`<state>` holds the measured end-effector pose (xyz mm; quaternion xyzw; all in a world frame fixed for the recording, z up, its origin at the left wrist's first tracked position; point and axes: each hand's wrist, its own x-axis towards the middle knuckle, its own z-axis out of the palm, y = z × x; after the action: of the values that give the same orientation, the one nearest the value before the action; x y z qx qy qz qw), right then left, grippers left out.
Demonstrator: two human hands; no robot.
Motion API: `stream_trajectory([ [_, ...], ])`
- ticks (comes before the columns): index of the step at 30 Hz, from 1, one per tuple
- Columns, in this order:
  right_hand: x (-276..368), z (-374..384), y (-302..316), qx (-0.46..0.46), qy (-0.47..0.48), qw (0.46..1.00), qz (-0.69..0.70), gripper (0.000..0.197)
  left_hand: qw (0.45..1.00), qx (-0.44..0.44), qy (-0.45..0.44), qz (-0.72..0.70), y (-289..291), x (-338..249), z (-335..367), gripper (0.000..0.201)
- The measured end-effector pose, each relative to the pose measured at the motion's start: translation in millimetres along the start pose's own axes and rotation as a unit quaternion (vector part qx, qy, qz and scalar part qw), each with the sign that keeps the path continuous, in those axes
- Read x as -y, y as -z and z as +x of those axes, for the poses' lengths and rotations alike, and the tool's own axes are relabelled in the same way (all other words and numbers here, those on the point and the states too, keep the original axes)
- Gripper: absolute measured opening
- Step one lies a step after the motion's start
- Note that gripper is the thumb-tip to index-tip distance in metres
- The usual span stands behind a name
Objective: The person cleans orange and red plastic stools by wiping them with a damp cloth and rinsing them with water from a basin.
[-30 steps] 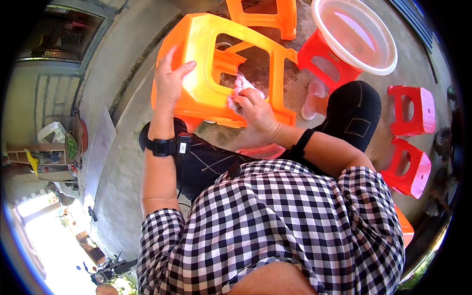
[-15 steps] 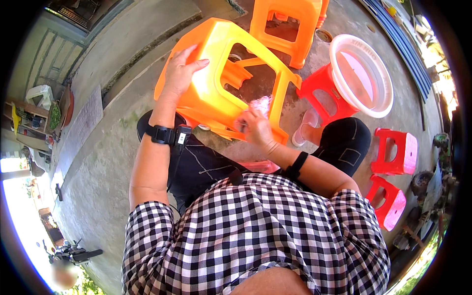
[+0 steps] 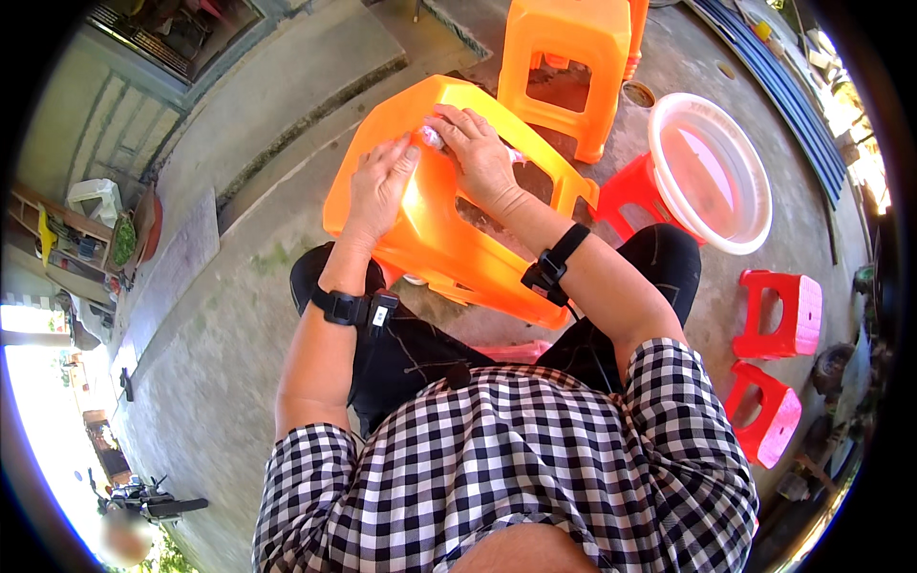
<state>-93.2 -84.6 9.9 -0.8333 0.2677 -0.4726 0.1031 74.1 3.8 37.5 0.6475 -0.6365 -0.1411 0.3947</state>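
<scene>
An orange plastic stool (image 3: 430,205) is tipped on its side in front of my knees, its seat toward the left and its legs toward the right. Flat against the seat end lies my left hand (image 3: 382,186), its fingers stretched out and close to my right hand. My right hand (image 3: 479,158) presses a crumpled pink-and-white cloth (image 3: 433,138) against the stool's upper side near the seat edge. Part of the cloth is hidden under that palm; a bit shows past the far side of the hand.
A white basin (image 3: 761,181) of cloudy water stands on a red stool (image 3: 630,196) at the right. Stacked orange stools (image 3: 604,119) are beyond. Two small red stools (image 3: 804,315) sit farther right, and blue corrugated sheets (image 3: 783,105) lie behind. A motorbike (image 3: 153,501) is at the lower left.
My right hand has moved with the cloth from the stool's lower leg area up and left to the seat end. My left hand has shifted slightly, its fingers now closer together beside the right.
</scene>
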Motion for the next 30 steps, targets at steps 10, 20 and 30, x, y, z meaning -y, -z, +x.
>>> stream_trajectory([
  [10,-9,73,55,-0.219,-0.13,0.961,0.106,0.02,0.999,0.023,0.033,0.024,9,-13,-3,0.066],
  [20,-68,3,-9,-0.042,-0.073,0.996,-0.026,0.034,0.997,0.043,0.01,0.066,10,-13,-1,0.069],
  [30,-176,-102,3,0.142,-0.54,0.813,-0.164,0.043,0.997,0.045,0.061,-0.006,19,-3,3,0.067],
])
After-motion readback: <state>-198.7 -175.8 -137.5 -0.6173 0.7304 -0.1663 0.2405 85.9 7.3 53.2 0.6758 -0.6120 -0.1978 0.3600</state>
